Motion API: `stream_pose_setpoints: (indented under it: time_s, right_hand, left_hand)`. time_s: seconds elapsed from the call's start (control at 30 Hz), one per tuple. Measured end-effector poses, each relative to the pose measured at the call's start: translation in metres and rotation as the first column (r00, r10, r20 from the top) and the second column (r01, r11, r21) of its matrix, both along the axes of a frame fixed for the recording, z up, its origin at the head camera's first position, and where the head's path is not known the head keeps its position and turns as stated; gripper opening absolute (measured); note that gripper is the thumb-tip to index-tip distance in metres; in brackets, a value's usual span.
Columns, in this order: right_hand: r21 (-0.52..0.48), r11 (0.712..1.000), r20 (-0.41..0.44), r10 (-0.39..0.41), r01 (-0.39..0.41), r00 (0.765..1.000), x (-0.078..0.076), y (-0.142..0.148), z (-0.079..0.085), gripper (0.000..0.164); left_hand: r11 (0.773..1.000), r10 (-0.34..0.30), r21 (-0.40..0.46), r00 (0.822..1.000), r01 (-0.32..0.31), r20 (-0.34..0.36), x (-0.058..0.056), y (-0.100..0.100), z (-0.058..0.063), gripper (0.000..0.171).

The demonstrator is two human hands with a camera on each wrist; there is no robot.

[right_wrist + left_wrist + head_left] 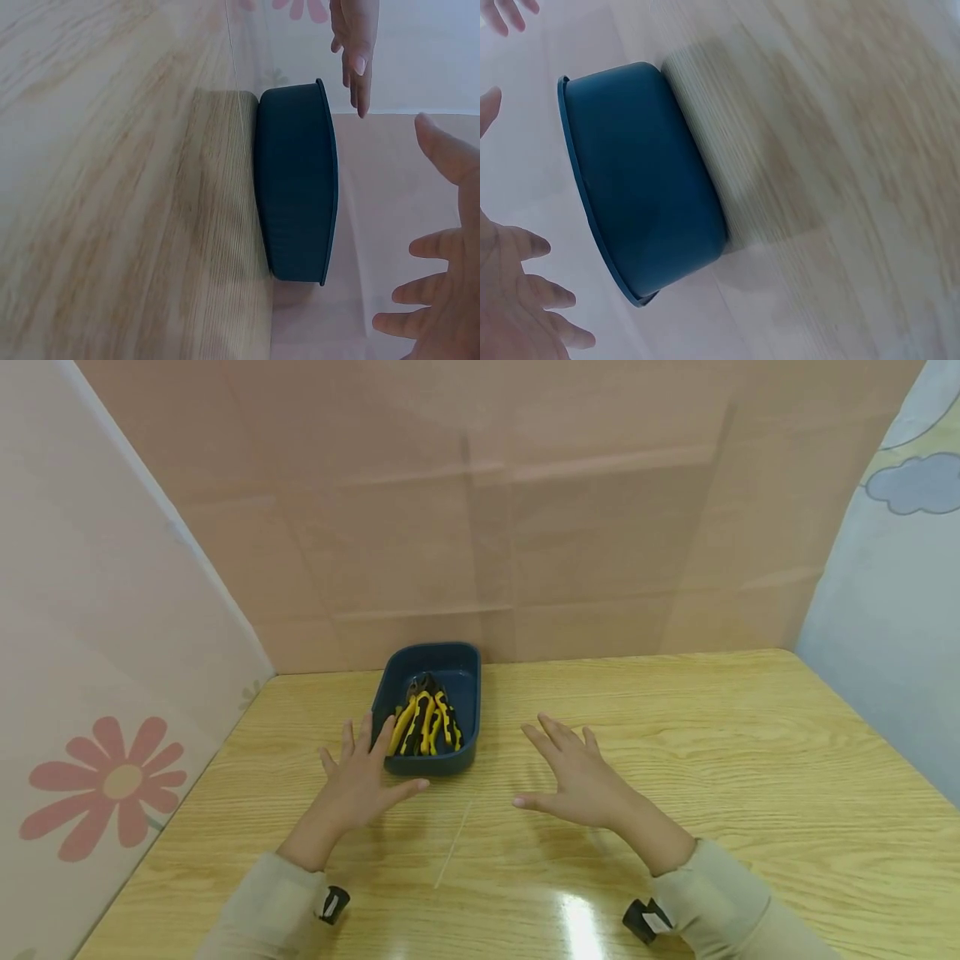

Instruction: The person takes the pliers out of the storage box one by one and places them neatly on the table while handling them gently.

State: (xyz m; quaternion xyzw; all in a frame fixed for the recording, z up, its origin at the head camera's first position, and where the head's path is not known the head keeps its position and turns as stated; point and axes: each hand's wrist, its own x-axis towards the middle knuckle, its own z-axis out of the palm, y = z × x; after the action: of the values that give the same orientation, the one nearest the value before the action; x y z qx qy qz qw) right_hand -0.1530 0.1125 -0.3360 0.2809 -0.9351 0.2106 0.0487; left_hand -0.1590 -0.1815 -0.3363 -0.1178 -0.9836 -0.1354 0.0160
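A dark blue plastic bin (468,693) stands at the back of the table, left of centre. Inside lie several yellow-and-black handled pliers (423,722), their dark heads toward the far end; exact kind is hard to tell. My left hand (360,785) hovers at the bin's near left corner, fingers spread, holding nothing. To the right of the bin, my right hand (585,781) is held over the table with spread fingers and an empty palm. In both wrist views the bin's outer wall (641,180) (296,184) shows, and its contents are hidden.
The wood-grain table (712,760) reaches a pinkish-brown backdrop (585,527). Pale side walls stand left, with a flower print (120,781), and right, with a cloud print (915,485). A thin pale strip (453,843) lies on the table between the forearms.
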Motion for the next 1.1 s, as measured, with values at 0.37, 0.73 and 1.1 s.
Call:
stream_pose_setpoints:
  time_s: [0.37,0.73,1.1]
  right_hand:
    - [-0.023,1.0,-0.006,0.021,-0.021,1.0,-0.002,-0.007,-0.001,0.086]
    - [-0.026,0.999,-0.009,0.037,-0.037,0.999,-0.004,-0.015,-0.003,0.085]
    - [-0.037,0.999,0.009,0.035,-0.035,0.999,-0.006,-0.021,0.001,0.084]
  left_hand:
    - [1.0,0.02,0.021,0.999,-0.021,0.033,-0.005,-0.006,-0.002,0.102]
    - [0.999,0.046,0.024,0.998,-0.047,0.047,-0.007,-0.009,-0.005,0.105]
    - [0.999,0.041,0.032,0.998,-0.043,0.048,-0.01,-0.009,-0.007,0.104]
